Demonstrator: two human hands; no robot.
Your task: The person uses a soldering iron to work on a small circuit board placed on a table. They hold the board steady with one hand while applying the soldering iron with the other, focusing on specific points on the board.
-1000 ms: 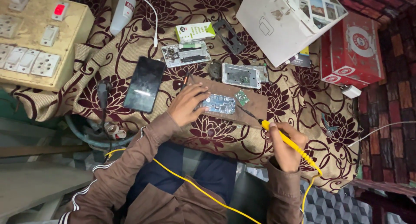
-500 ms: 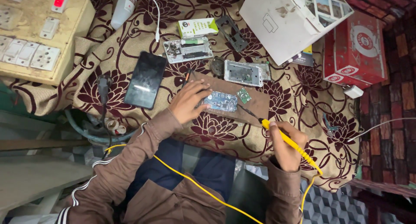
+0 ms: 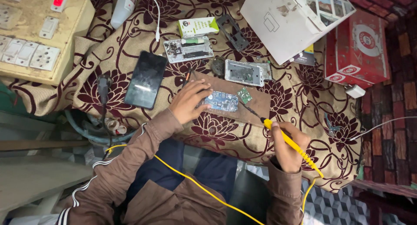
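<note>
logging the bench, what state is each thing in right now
left hand: resting on the blue circuit board
blue circuit board: bare, flat on the wooden block
right hand: gripping the yellow soldering iron
yellow soldering iron: tip off the board
black phone: screen dark
opened phone: back off
red switch: lit

A red carton [image 3: 356, 46] stands at the far right, beside a white box lid [image 3: 291, 20]. A small green-and-white packet [image 3: 198, 26] lies mid-cloth. A dark phone screen [image 3: 146, 79] lies left.

left hand [image 3: 189, 104]: flat, fingers spread | right hand [image 3: 287, 146]: closed grip, pen-style
</note>
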